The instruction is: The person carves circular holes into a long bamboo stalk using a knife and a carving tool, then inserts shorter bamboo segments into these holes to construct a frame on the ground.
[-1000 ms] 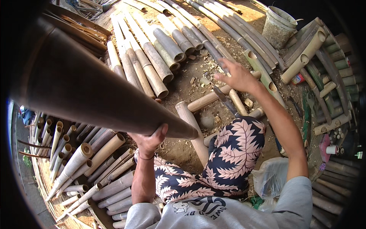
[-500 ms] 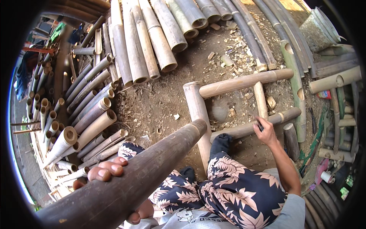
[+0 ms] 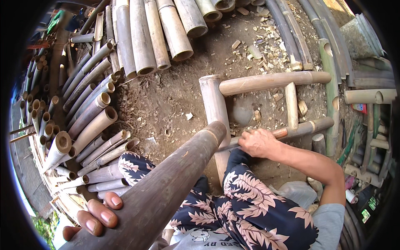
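A thick dark bamboo pole [image 3: 162, 183] slants across my lap from the lower left, its far end against the upright of a bamboo frame [image 3: 214, 100]. My left hand [image 3: 93, 216] is wrapped round the pole near its close end; the thumb is hidden. My right hand [image 3: 258, 142] is closed on a knife, with its brown wooden handle end [image 3: 280, 133] showing to the right. The narrow grey blade [image 3: 228, 146] points left, close to the pole's far end; I cannot tell whether it touches. The frame's lower rail [image 3: 310, 126] lies just beyond this hand.
Cut bamboo poles [image 3: 146, 46] lie in a row at the far side. Another stack [image 3: 96, 121] fills the left. Wood chips [image 3: 262, 54] are strewn over the dirt. A pale bucket [image 3: 362, 37] and more bamboo pieces [image 3: 368, 96] are at the right.
My right hand has moved left along the lower rail to the pole's far end, and the knife now shows. My left hand has shifted down and left in the picture. The view has shifted slightly.
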Demonstrator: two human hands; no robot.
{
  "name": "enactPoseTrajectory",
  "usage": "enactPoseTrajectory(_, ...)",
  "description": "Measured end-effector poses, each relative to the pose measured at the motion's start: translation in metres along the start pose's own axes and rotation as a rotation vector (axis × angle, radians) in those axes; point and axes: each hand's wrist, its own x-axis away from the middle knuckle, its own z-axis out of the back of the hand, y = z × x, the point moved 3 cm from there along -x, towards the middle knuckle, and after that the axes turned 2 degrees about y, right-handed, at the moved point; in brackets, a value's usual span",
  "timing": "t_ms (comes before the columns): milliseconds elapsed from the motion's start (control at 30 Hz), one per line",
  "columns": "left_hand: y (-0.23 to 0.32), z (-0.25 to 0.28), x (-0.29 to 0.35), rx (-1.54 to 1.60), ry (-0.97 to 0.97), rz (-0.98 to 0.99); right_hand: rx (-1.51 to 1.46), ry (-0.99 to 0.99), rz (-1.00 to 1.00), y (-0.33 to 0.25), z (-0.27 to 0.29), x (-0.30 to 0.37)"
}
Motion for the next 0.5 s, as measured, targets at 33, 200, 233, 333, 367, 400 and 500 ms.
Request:
enactPoseTrajectory(33,-0.001,0.001,0.0,0.007,-0.006,-0.002,0.005,0.044,-0.074,0.005,0.001,-0.003)
enactPoseTrajectory(200,0.001,-0.005,-0.003,-0.041,-0.013,0.043,-0.107,-0.057,-0.012,-0.003,-0.003,-0.001)
enactPoseTrajectory(233,0.005,-0.003,-0.007,-0.072,-0.055,0.077,-0.072,-0.007,-0.058,0.0,-0.005,-0.003)
enactPoseTrajectory(333,0.014,0.004,-0.014,-0.093,-0.14,0.172,-0.058,0.052,-0.074,0.002,-0.006,-0.003)
enactPoseTrajectory(367,0.015,0.004,-0.015,-0.088,-0.162,0.206,-0.098,0.018,-0.05,-0.003,0.0,-0.001)
enactPoseTrajectory(400,0.014,0.003,-0.015,-0.086,-0.146,0.186,-0.137,-0.017,-0.027,-0.006,0.003,0.0)
enactPoseTrajectory(500,0.009,-0.002,-0.018,-0.098,-0.133,0.185,-0.065,0.096,-0.089,0.004,-0.005,-0.001)
